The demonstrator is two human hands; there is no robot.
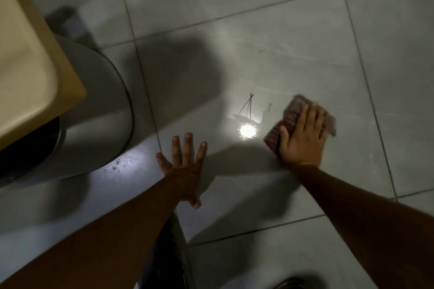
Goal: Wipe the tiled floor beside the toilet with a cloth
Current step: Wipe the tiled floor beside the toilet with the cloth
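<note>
My right hand (303, 138) presses flat on a reddish striped cloth (291, 116) against the pale tiled floor (270, 37), right of centre. The cloth sticks out beyond my fingers and is blurred. My left hand (184, 166) lies flat on the floor with fingers spread, holding nothing, a little left of the cloth. The grey rounded base of the toilet (98, 110) stands at the left, about a hand's width from my left hand. A bright light spot (247, 131) shines on the wet tile between my hands.
A beige basin-like fixture (30, 54) overhangs the toilet at the upper left. Thin dark strands (247, 105) lie on the tile just above the light spot. Dark clothing and a shoe (291, 284) show at the bottom edge. Grout lines cross the floor.
</note>
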